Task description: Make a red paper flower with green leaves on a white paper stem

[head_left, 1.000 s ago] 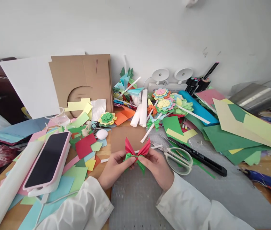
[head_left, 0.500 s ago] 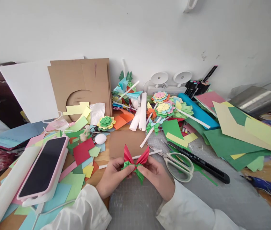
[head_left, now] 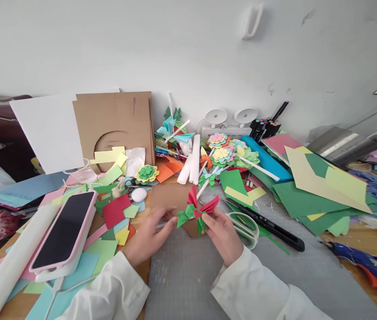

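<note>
A folded paper butterfly [head_left: 191, 214], red on its upper wings and green below, is pinched by its right side in my right hand [head_left: 223, 232]. Apart from it on the left is my left hand [head_left: 150, 233], thumb and fingers spread with nothing between them, slightly blurred. Both hands are over the grey cutting mat [head_left: 181, 280]. Behind the butterfly lies a piece of brown cardboard [head_left: 168, 196]. Scissors [head_left: 248, 229] with pale handles lie just beyond my right hand, partly covered by it, with a black utility knife [head_left: 275, 229] beside them.
A phone [head_left: 65, 231] in a pink case and a white paper roll [head_left: 15, 262] lie at left among coloured paper scraps. Paper flowers [head_left: 222, 153] on white sticks lie at the back. Green sheets [head_left: 301, 200] and a blue glue gun [head_left: 363, 262] are at right.
My left hand has let go of the butterfly and opened, moving a little left. My right hand still holds the butterfly, now tilted and slightly higher. The view has shifted a little.
</note>
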`<state>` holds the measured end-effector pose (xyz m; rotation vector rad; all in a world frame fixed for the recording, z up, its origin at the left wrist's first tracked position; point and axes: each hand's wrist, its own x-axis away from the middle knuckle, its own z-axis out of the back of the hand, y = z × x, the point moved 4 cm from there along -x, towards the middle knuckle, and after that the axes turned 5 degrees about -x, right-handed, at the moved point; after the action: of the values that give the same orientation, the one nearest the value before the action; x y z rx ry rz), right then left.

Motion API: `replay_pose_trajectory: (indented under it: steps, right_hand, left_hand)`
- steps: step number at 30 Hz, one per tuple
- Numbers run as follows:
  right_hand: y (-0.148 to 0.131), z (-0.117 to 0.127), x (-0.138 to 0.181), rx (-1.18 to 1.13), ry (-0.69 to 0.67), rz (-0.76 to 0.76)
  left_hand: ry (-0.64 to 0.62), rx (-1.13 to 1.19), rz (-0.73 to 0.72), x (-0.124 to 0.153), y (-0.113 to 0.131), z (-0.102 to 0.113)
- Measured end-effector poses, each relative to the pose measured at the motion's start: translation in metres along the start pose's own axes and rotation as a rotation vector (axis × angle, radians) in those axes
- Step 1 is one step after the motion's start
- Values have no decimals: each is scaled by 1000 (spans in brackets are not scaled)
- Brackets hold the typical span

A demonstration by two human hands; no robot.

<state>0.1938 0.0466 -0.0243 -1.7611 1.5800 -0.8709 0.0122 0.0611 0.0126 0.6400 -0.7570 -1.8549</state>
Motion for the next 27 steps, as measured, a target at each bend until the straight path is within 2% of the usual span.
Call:
replay_pose_trajectory:
  steps: [2, 4, 6, 9, 12, 14, 16, 20, 22, 27]
  right_hand:
    - [-5, 4, -1, -54, 31, 10]
    - [-12, 6, -3, -83, 34, 38]
    - [-17, 9, -4, -112, 26, 53]
    - [-22, 11, -4, -148, -1, 59]
    - [-23, 9, -1, -153, -58, 38]
    - [-21, 6, 1, -126, -109, 0]
    - [-15, 1, 4, -78, -160, -50]
    - [-5, -6, 9, 20, -227, -113]
    - [-3, -8, 9, 52, -239, -118]
    - [-5, -11, 9, 117, -221, -75]
  left_hand:
    - [-23, -245, -87, 0, -5, -1]
    - [-63, -396, -135, 0, -10, -4]
    - [-93, -448, -156, 0, -13, -5]
    - [-68, -411, -143, 2, -11, -2]
    - [16, -244, -49, 7, -4, 6]
    - [36, -48, 40, 11, 3, 8]
    - [-26, 214, 117, 15, 10, 4]
    - [-265, 691, 221, 22, 21, -18]
    - [-329, 793, 215, 23, 22, -29]
    - [-396, 852, 208, 24, 12, -47]
